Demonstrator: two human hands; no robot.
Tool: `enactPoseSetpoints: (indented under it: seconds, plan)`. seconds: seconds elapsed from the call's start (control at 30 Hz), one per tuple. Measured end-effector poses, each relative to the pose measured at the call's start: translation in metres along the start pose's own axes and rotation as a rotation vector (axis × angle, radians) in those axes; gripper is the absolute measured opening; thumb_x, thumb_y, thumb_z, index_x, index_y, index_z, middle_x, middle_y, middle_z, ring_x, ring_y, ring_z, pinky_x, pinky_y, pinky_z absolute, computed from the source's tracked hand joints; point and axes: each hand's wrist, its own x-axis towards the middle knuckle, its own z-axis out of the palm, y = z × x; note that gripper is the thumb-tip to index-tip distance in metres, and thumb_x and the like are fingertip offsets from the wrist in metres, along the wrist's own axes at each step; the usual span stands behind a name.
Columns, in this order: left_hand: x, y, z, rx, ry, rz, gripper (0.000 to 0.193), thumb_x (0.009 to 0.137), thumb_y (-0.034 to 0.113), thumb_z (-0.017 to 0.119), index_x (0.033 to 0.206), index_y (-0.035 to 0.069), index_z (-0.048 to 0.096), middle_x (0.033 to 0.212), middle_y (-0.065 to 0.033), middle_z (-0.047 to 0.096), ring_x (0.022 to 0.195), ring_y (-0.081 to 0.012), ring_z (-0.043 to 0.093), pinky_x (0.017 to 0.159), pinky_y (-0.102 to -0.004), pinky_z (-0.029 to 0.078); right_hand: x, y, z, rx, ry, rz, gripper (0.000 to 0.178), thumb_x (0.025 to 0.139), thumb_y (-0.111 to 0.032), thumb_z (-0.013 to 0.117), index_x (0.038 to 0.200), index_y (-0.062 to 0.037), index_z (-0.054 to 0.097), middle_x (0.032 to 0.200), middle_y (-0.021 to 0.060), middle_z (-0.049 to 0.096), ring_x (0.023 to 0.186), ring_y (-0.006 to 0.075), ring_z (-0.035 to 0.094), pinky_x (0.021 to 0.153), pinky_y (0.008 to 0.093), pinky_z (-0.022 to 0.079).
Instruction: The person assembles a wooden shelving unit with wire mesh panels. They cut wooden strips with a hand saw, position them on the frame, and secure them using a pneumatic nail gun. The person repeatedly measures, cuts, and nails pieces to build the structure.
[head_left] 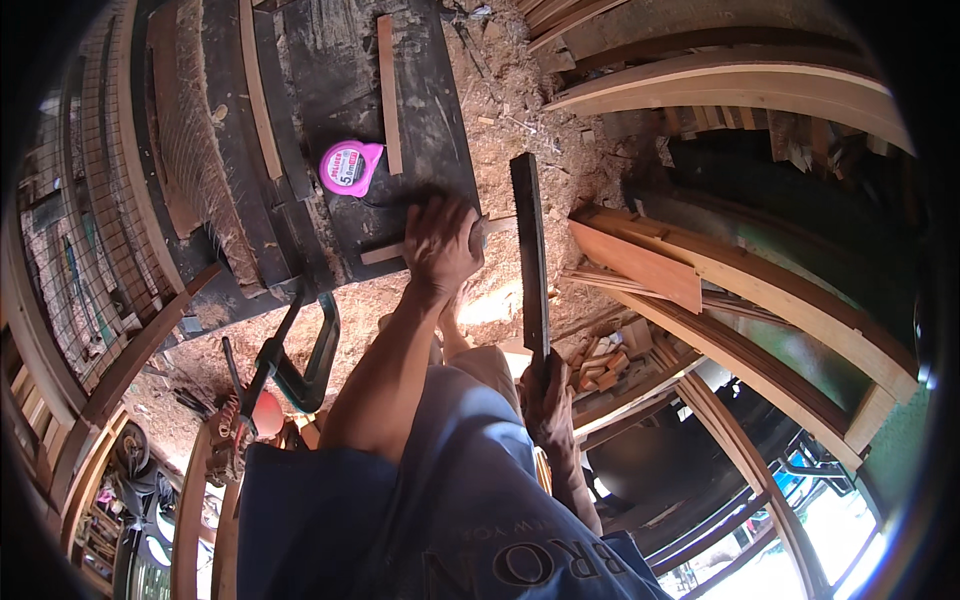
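My left hand (440, 245) is on a thin light wood strip (382, 254) at the near right corner of the dark workbench (335, 95). Its fingers curl over the strip, whose far end sticks out past the bench edge. Low on the right, my right hand (549, 405) is closed around the handle of a handsaw (530, 250). The long dark blade points away from me, just right of the strip's end; whether they touch I cannot tell. A pink tape measure (350, 167) lies on the bench beyond my left hand.
Another narrow wood strip (389, 95) lies on the bench. A dark green clamp (310, 360) hangs at the near bench edge. Sawdust and scraps cover the floor (510, 100). Long boards (740, 265) are stacked at right, with wood offcuts (603, 362) below. Wire mesh (95, 200) stands at left.
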Motion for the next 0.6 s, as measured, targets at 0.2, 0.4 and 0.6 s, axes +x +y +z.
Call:
enactPoseSetpoints:
  seconds: [0.2,0.4,0.6]
  plan:
    - [0.0,0.0,-0.001,0.033,-0.085,-0.016,0.025,0.066,0.023,0.074,0.085,0.014,0.06,0.09,-0.0018,0.055,0.085,-0.024,0.053,0.074,-0.0408,0.039,0.012,-0.017,0.007,-0.093,-0.025,-0.071,0.036,0.1,-0.003,0.048,0.134,0.0058,0.038,0.092,0.0326,0.059,0.077,0.0503,0.059,0.066,0.0541,0.046]
    - [0.001,-0.001,0.0,0.041,-0.094,-0.013,0.032,0.057,0.021,0.075,0.085,0.016,0.06,0.09,-0.0007,0.055,0.084,-0.0231,0.054,0.073,-0.0406,0.039,0.012,-0.025,0.003,-0.131,-0.036,-0.104,0.04,0.099,-0.002,0.05,0.136,0.0058,0.037,0.096,0.0316,0.061,0.084,0.0503,0.061,0.069,0.0518,0.049]
    - [-0.002,-0.003,0.005,0.07,-0.028,0.019,0.027,0.062,0.019,0.071,0.087,0.016,0.061,0.094,-0.0002,0.058,0.084,-0.0233,0.056,0.071,-0.0407,0.039,-0.01,-0.028,-0.007,-0.223,-0.086,0.11,0.05,0.102,-0.013,0.051,0.145,0.0046,0.031,0.094,0.0312,0.065,0.085,0.0498,0.066,0.068,0.0541,0.051]
